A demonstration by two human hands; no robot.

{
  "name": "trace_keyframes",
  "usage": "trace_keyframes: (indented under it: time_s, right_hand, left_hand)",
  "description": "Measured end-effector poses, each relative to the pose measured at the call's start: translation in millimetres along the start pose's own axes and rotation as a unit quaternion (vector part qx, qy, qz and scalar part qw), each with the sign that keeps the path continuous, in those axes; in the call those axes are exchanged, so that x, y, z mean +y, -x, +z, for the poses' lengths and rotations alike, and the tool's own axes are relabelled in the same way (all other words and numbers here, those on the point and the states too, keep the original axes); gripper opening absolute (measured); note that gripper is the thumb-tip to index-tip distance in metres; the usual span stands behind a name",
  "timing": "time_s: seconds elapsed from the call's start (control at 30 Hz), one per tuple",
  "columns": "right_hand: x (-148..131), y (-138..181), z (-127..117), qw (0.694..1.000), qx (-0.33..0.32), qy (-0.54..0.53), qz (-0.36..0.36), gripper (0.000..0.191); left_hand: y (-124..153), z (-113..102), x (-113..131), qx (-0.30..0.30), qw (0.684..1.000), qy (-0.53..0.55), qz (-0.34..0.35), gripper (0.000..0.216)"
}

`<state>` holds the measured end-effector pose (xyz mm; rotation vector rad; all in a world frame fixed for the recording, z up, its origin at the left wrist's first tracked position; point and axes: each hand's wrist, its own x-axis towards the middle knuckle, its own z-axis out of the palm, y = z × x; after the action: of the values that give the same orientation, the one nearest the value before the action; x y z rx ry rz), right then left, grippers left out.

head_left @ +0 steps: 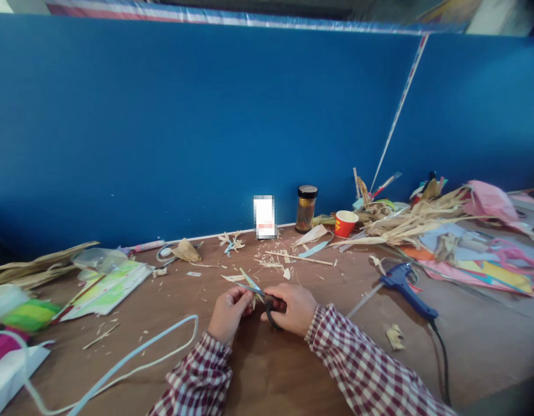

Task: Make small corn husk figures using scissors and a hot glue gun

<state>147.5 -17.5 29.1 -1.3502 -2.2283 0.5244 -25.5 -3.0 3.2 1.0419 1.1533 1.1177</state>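
My right hand (291,309) is closed around the black handles of a pair of scissors (258,292), whose blades point up and to the left. Close beside it, my left hand (230,314) pinches a thin pale strip of corn husk (244,274) near the blades. The strip's lower part is mostly hidden by the fingers and scissors. Cut husk scraps (269,263) and a thin stick (300,258) lie on the table just beyond my hands.
A blue glue gun (407,286) with a black cord lies right. Behind stand a dark-lidded jar (306,211), a red paper cup (346,224) and a bright phone-like screen (264,216). Dried husks (405,222) pile at right. A white cable (149,346) loops at left.
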Motion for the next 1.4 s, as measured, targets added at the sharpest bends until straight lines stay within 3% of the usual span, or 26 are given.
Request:
trace_keyframes:
  time_s: [0.67,1.4]
  right_hand:
    - [6.1,-0.4,4.2,1.000,0.007,-0.002,-0.012,0.027]
    - [1.2,-0.8,0.0,0.999,0.016,0.028,-0.026,0.026]
  left_hand:
    - [0.4,0.0,-2.1,-0.001,1.000,-0.005,0.010,0.026]
    - [4.4,4.7,4.4,-0.009,0.993,0.118,-0.027,0.021]
